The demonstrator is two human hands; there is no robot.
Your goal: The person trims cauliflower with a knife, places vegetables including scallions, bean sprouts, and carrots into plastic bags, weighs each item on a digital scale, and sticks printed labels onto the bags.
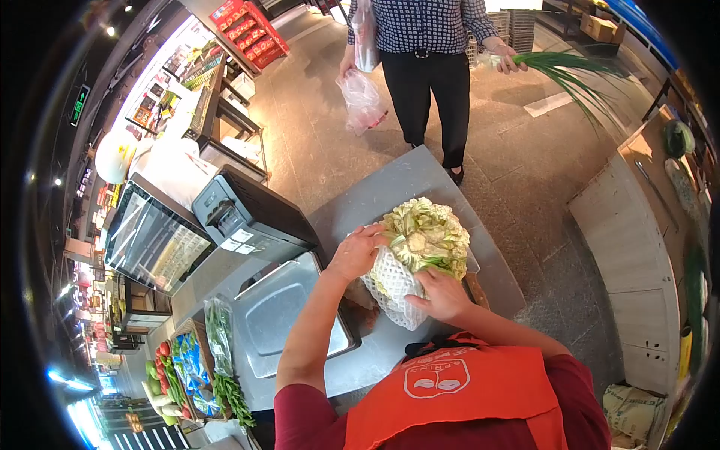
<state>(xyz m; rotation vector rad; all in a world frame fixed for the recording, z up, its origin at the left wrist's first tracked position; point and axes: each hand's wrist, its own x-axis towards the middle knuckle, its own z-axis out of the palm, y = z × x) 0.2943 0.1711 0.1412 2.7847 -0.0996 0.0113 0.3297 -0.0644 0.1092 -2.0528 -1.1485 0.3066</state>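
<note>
If tugged hard with right hand [444, 295] closed on netting [394, 294], left hand [355, 253] half-curled against cauliflower [427, 234] without certain hold, could snap florets near table's [491, 279] right edge.

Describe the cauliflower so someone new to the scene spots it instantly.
Find the grey counter in front of the red apron. Right of the metal pan, between the left hand and right hand, is the cauliflower. It alone is pale and bumpy, with its near end in white mesh netting.
</note>
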